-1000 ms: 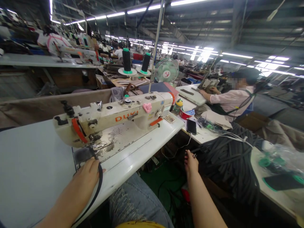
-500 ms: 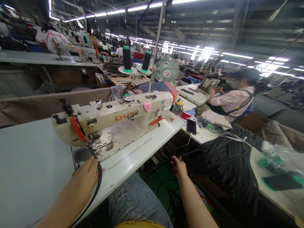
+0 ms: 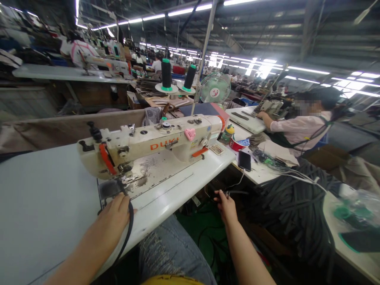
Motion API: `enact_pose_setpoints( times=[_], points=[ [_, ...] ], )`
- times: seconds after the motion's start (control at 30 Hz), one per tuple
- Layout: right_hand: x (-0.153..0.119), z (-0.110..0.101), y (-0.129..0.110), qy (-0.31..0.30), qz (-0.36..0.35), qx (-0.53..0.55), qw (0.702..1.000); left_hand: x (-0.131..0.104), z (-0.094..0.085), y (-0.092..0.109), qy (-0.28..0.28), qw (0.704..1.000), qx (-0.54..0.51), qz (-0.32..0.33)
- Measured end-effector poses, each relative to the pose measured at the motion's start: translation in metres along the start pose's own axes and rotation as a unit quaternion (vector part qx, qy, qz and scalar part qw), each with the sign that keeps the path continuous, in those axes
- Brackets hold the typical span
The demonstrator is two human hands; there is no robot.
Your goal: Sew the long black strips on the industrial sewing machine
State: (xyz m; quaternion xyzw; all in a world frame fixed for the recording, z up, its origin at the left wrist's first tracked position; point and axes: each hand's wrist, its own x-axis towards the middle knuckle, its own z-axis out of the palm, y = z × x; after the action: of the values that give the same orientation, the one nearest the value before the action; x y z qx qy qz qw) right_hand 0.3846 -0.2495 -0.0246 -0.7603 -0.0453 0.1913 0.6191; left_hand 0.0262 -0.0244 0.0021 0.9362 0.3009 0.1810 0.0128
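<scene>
My left hand point(image 3: 117, 215) lies on the machine bed just in front of the needle area of a white sewing machine point(image 3: 157, 146). A narrow black strap point(image 3: 130, 225) runs from beneath the presser area, between my thumb and fingers, and curves down off the table edge. My right hand point(image 3: 225, 204) hangs off the table's right side with fingers pinched together. A dark grey strip point(image 3: 239, 192) reaches from those fingers toward a large heap of similar strips point(image 3: 285, 202). Something small and metallic shows by the fingers, too small to name.
A phone point(image 3: 244, 161) on a white cable, a red tub point(image 3: 237, 143) and a bottle point(image 3: 228, 132) stand on the side table. Two black thread cones point(image 3: 166, 75) and a fan point(image 3: 215, 88) are behind the machine. A co-worker point(image 3: 305, 122) sits at right.
The view has swung slightly left, so everything sits further right. My left hand stays on the strap; the strip by my right hand shows shorter and paler.
</scene>
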Motion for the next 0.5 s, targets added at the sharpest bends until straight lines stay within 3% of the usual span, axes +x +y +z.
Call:
enact_pose_setpoints(
  times=[0.13,0.27,0.4,0.5],
  points=[
    [-0.007,0.004,-0.034,-0.021,-0.062,-0.045,0.997,0.001,-0.001,0.004,-0.002,1.0,0.012,-0.015],
    [-0.027,0.022,-0.056,-0.099,-0.125,-0.092,0.983,0.006,-0.008,0.016,-0.007,0.999,0.015,-0.033],
    [-0.042,0.037,-0.061,-0.197,-0.225,-0.19,0.935,0.012,-0.014,0.021,-0.018,0.998,0.053,-0.042],
    [-0.048,0.045,-0.061,-0.285,-0.252,-0.234,0.895,0.013,-0.013,0.017,-0.022,0.997,0.071,-0.032]
  ],
)
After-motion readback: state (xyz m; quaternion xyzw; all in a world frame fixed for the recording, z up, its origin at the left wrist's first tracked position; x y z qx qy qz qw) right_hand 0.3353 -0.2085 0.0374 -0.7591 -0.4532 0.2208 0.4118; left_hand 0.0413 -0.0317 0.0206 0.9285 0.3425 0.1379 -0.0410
